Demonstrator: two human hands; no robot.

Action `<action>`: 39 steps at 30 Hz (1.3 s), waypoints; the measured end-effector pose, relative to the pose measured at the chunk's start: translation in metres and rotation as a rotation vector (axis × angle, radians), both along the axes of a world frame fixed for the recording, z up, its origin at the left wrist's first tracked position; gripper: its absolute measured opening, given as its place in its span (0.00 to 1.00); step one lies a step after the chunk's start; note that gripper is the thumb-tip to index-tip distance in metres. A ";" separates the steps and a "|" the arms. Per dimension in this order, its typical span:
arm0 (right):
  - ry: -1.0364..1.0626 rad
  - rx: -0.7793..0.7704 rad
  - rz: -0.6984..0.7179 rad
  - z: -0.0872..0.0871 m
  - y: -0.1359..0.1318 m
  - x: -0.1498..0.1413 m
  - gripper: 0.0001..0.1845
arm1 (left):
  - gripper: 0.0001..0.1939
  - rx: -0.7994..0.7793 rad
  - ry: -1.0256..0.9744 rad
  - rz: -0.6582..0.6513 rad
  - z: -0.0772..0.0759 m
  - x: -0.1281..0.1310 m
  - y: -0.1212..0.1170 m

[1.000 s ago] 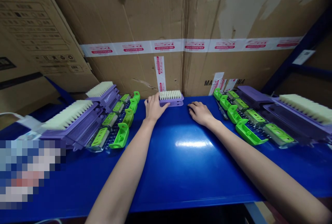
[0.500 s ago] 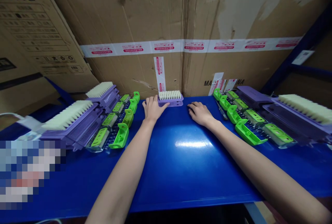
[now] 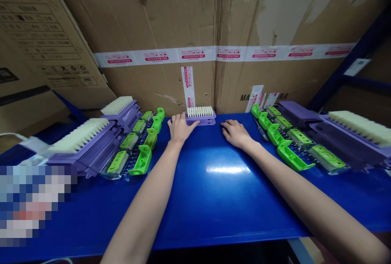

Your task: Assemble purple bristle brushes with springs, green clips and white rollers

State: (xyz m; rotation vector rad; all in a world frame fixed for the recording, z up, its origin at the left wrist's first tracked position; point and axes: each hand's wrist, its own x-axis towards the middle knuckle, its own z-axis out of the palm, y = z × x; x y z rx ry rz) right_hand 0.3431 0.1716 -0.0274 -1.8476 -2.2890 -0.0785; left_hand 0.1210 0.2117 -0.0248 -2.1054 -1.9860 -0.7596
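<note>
At the back middle of the blue table lies a purple part topped with a white pleated filter (image 3: pixel 200 112). My left hand (image 3: pixel 179 127) is at its left end, fingers spread on the table and thumb along its front side. My right hand (image 3: pixel 236 133) lies flat to the right, apart from the part, with its fingers loosely stretched and nothing in them. Nearest to my left hand is a row of bright green curved pieces (image 3: pixel 142 161). A similar row of green pieces (image 3: pixel 290 156) lies beyond my right hand, with a thin dark tool (image 3: pixel 262 130) close by.
Purple housings with white filters (image 3: pixel 81 135) stand on the left, beside clear blocks with green tops (image 3: pixel 118 161). More purple housings (image 3: pixel 332 139) and clear green-topped blocks (image 3: pixel 328 158) are on the right. Cardboard (image 3: pixel 159 19) walls off the back of the blue table (image 3: pixel 220 211).
</note>
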 end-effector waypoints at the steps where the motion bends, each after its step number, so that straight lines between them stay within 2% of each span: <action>1: -0.001 0.000 0.000 0.000 0.000 0.000 0.24 | 0.35 -0.002 0.000 0.001 0.000 0.000 0.000; 39: -0.001 0.000 -0.008 0.000 -0.001 0.000 0.24 | 0.36 -0.001 0.009 0.018 0.001 0.000 -0.001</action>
